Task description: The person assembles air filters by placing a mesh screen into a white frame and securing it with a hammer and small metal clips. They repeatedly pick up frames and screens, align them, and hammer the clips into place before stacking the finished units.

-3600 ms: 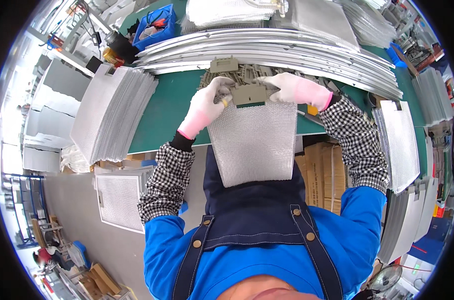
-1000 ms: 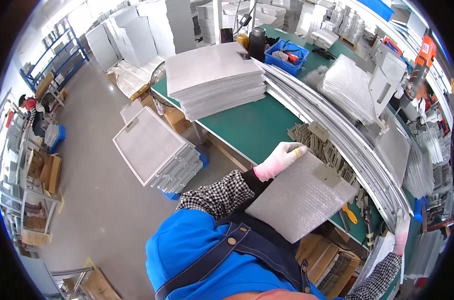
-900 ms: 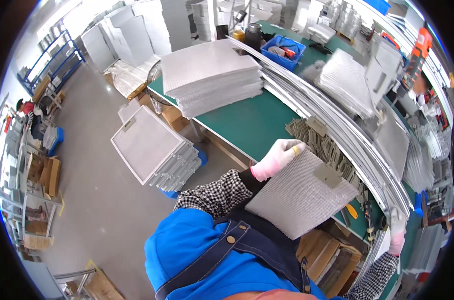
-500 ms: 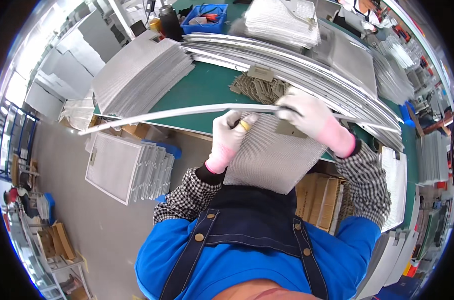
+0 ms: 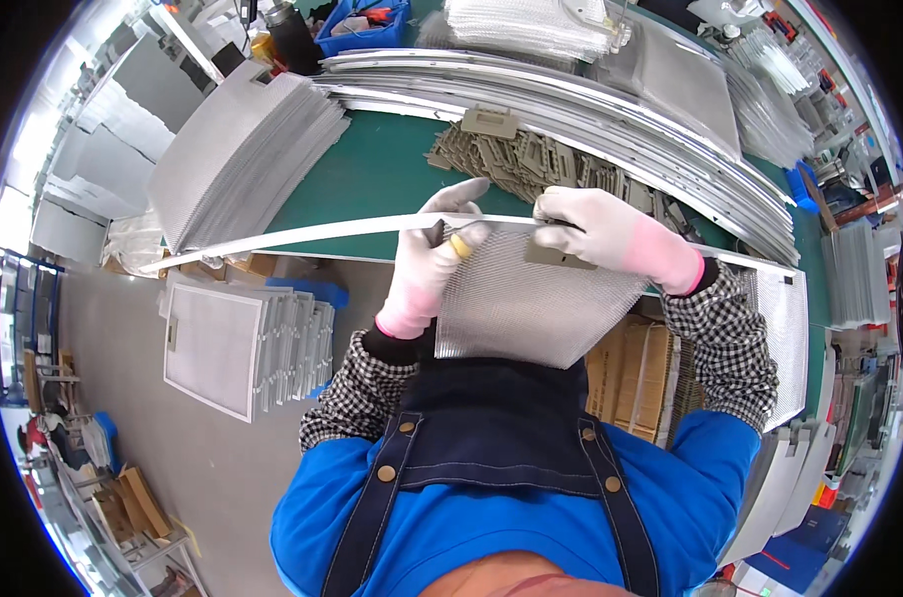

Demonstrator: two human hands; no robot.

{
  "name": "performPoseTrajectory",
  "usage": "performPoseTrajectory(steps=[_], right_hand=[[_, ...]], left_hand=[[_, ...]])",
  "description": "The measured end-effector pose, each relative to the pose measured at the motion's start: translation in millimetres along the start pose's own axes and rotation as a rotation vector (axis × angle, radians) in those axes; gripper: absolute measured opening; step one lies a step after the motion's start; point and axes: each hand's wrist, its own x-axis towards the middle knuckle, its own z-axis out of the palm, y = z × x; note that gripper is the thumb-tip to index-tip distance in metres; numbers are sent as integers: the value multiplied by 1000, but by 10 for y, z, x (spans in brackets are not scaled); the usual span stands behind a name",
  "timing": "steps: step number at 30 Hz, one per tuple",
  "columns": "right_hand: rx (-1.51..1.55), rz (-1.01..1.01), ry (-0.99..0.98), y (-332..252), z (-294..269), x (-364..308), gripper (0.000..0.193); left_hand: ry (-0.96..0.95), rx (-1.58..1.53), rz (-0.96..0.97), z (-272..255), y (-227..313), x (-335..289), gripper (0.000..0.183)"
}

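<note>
A long pale metal strip crosses in front of me above the near bench edge. My left hand, gloved in white with a yellow band on one digit, has the strip between its thumb and raised fingers. My right hand, also gloved, is closed on the strip further right, fingertips pinching it. Below both hands a grey mesh panel leans against my apron, its upper edge at the strip. A tan plate sits on the panel beside my right hand, partly covered by it.
On the green bench lie a stack of mesh sheets, a pile of tan plates and long metal strips. Framed panels stand low on the left. Cardboard sits under the bench.
My left hand's fingers have lifted and spread above the strip. My right hand's fingers have come to pinch the strip. The whole view has shifted slightly.
</note>
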Motion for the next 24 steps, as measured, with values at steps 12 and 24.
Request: performPoseTrajectory(steps=[12,24], right_hand=[[-76,321,124,376,-357,-941,28],[-209,268,-39,452,-349,-855,33]], left_hand=[[49,-90,36,-353,-217,-11,40],[-28,-203,146,-238,-175,-38,28]])
